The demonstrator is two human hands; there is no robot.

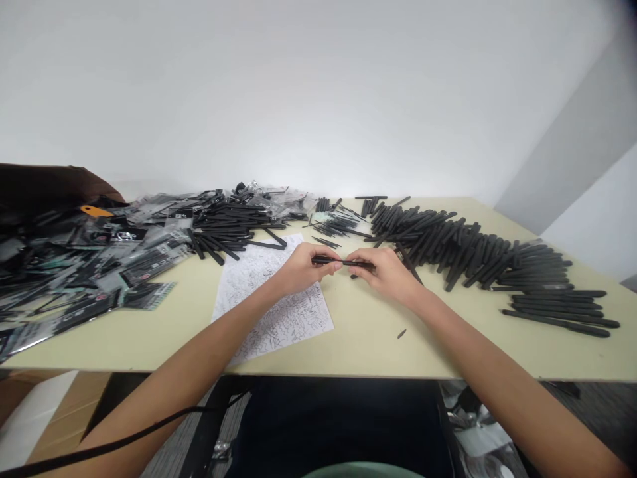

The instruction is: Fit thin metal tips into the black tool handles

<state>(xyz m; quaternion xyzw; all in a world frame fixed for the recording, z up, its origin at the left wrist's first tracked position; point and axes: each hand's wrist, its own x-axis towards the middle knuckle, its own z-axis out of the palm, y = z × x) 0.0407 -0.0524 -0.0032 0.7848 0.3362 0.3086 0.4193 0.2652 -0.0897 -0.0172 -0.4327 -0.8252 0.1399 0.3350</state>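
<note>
Pale yellow table against a white wall; near edge runs across the view just in front of the person. Both hands are over the middle, fingertips close together. Left hand pinches one end of a slim black pen, right hand pinches the other. Can't tell if it's one piece or two. Pen lies level, side to side, between the hands, well back from the near edge.

Printed paper sits partly under the left hand and forearm, its lower edge near the table edge. Tabletop shows between paper and right forearm, with a small dark scrap on it. Right side: long bank of black pens, curving toward the right edge. Left: heap of plastic packets, reaching the near-left edge. Thin refills behind the hands.
</note>
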